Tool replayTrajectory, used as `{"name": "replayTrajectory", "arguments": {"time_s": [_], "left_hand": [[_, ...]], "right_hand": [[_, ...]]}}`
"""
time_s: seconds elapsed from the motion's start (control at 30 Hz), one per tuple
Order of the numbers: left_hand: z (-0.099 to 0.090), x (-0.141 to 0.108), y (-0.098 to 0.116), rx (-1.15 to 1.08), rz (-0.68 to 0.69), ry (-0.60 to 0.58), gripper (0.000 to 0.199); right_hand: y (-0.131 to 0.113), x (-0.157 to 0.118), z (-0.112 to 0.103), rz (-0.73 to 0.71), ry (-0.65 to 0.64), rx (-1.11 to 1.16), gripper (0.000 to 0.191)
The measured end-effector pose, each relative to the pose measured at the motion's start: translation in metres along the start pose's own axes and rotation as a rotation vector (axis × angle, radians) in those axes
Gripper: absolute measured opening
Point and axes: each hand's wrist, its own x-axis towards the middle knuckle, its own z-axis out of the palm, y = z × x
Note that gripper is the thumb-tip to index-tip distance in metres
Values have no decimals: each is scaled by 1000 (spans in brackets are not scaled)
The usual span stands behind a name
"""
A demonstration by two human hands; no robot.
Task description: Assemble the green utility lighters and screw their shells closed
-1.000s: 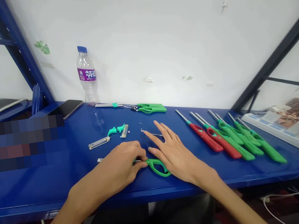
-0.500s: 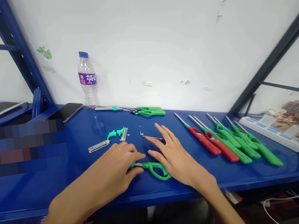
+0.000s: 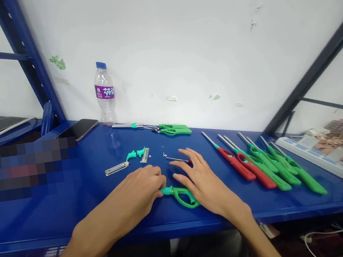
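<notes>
Left hand [image 3: 140, 188] pinches green lighter [image 3: 179, 202] beside teal collar [image 3: 167, 190], apparently seated; spread-fingered right hand [image 3: 206, 185] covers its rear; clear tube [image 3: 116, 169] remains loose.

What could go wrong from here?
1. The tiny loose part lies just beyond the spread fingers of the right hand; a sweep could brush it away.
2. A thin metal rod lies at those same fingers, so it could get knocked.
3. The left hand hides the front of the green lighter beyond the teal collar; a misaligned tube might go unnoticed.
</notes>
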Motion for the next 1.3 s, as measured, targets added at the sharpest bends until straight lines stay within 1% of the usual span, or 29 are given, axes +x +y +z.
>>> {"name": "replayTrajectory", "arguments": {"time_s": [0.13,0.23,0.33,0.43,0.53,0.7,0.83,0.93,1.03,1.1,1.2,1.23,1.3], "left_hand": [[4,-2,1,-6,-52,13,13],[6,-2,2,54,-19,21,23],[5,0,6,106,29,24,30],[2,2,9,151,53,29,29],[2,3,10,139,45,19,27],[7,8,9,91,85,89,27],[7,12,9,84,104,102,21],[7,15,7,49,92,115,17],[8,14,3,19,106,119,21],[9,12,1,50,125,138,26],[8,8,3,203,116,206,25],[8,7,5,253,108,210,25],[7,6,10,311,83,154,24]], "right_hand": [[-2,1,-2,-20,39,16,31],[-2,4,-2,-22,37,-5,27],[-1,6,0,-37,31,-49,33],[-1,6,0,-40,24,-50,42],[0,5,-1,-18,-1,-23,51],[3,3,-3,42,-30,-33,61],[2,3,-6,28,-44,-85,64],[-1,3,-8,14,-46,-138,62],[-2,2,-11,15,-53,-139,60],[0,2,-12,23,-67,-118,65],[3,1,-10,28,-63,-104,70],[4,2,-9,25,-53,-109,70],[5,2,-7,14,-29,-136,70]]}}
